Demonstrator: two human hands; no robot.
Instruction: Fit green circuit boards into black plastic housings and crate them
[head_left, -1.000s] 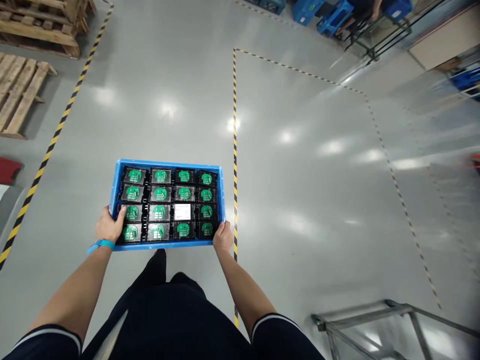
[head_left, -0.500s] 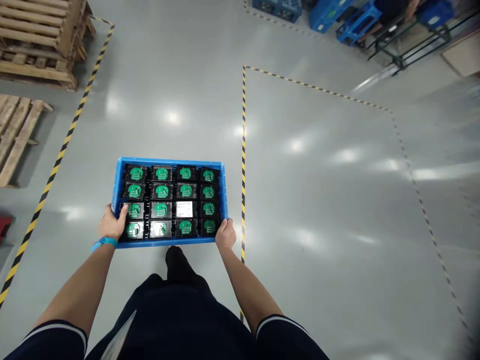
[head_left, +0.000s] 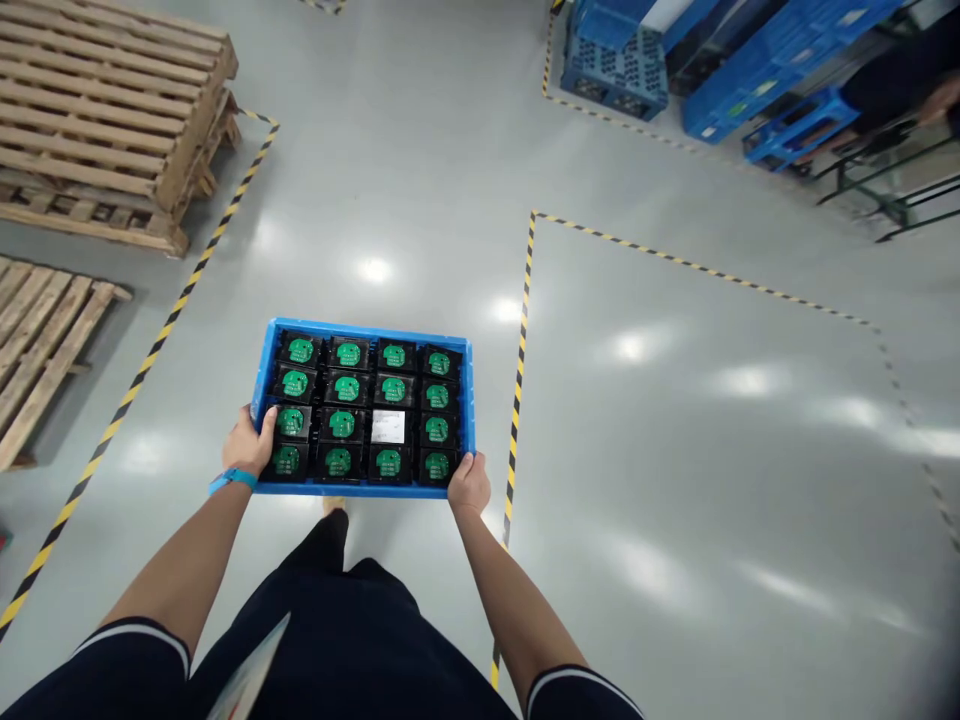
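Held out in front of my body is a blue plastic crate [head_left: 367, 330], gripped at both ends. My left hand [head_left: 250, 442] is closed around its left side, the thumb over the rim and a blue band on the wrist. At the near right corner, my right hand [head_left: 470, 484] is wrapped on the rim, thumb on top. Rows of black trays with round green circuit boards [head_left: 346, 388] fill the crate. On one of them lies a white paper label [head_left: 388, 427]. The fingers beneath the crate are hidden.
Wooden pallets [head_left: 97, 110] are stacked at the far left, with another pallet [head_left: 52, 340] nearer. Yellow-black tape [head_left: 520, 370] marks the grey floor. Blue crates [head_left: 772, 70] and a blue stool [head_left: 802, 130] stand at the back right, beside a partly visible person [head_left: 900, 75].
The pallets, floor tape and blue crates have shifted lower in view. The held crate appears slightly farther right, and a different foot shows beneath it. Both hands keep their grip.
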